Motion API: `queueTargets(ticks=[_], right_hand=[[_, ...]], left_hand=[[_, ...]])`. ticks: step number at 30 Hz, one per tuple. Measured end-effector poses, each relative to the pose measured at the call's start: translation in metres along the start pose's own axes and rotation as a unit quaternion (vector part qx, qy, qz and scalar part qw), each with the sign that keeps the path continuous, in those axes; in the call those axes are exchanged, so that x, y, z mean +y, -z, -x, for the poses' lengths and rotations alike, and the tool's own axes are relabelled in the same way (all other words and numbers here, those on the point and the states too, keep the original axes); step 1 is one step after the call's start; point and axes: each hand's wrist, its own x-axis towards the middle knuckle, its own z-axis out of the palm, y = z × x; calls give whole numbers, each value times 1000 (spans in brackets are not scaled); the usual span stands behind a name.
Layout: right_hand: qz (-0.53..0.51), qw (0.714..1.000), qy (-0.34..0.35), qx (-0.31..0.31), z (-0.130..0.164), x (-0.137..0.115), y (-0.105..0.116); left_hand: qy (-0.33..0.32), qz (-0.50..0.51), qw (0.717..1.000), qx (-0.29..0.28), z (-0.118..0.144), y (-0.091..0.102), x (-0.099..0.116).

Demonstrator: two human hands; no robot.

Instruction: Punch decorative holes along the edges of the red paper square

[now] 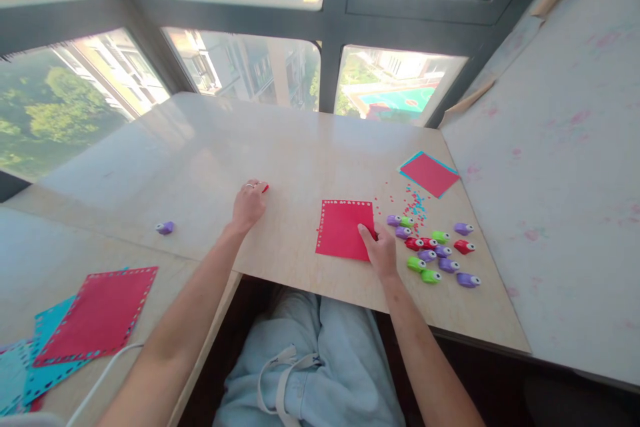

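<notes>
Bright window daylight, tabletop glare, fisheye edges

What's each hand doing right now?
Left hand: closed over a small red punch on the table.
Right hand: fingers resting on the red paper, not gripping.

Table: pale wood-look board, smooth, slight sheen. Red sheet: matt paper, punched edge. Small punches: glossy plastic. Trousers: soft light denim cloth. Wall panel: matt, stained pink.
</notes>
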Motion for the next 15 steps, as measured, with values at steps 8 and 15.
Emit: queueTargets(ticks=[8, 15], right_hand=[[9, 1000, 7, 6, 1, 3, -1], [10, 1000, 18, 10, 1, 2, -1]], left_hand=[[0, 38, 998, -46, 4, 13, -14], [-6, 118, 982, -146, 18, 28, -14]])
